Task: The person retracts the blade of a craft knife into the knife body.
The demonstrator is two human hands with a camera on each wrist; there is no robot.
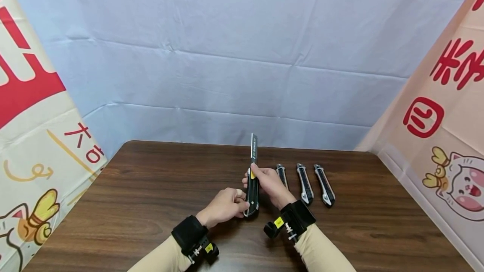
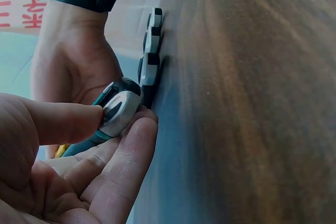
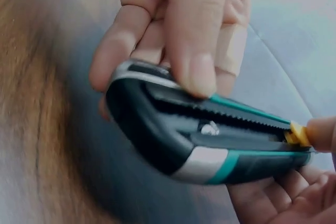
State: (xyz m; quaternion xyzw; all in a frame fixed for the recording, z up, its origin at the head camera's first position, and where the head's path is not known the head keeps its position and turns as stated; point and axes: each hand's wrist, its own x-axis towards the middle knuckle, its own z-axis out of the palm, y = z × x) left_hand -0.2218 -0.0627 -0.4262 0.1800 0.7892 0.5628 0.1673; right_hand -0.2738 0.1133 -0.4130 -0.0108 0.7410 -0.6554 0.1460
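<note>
A black utility knife (image 1: 252,196) with green and light grey trim is held above the table, its long blade (image 1: 254,146) extended and pointing away from me. My right hand (image 1: 271,183) grips the handle, the thumb on the yellow slider (image 3: 298,134). Around the butt end, my left hand (image 1: 226,205) pinches the handle between thumb and fingers. The rounded butt (image 2: 123,109) shows close up in the left wrist view. In the right wrist view the toothed slot (image 3: 236,116) along the handle is visible.
Three more utility knives lie in a row right of my hands: a near one (image 1: 281,173) partly hidden by the right hand, a middle one (image 1: 304,184) and a far right one (image 1: 324,184). Behind the brown wooden table (image 1: 159,179) hangs a pale blue cloth (image 1: 227,74), with printed banners at both sides.
</note>
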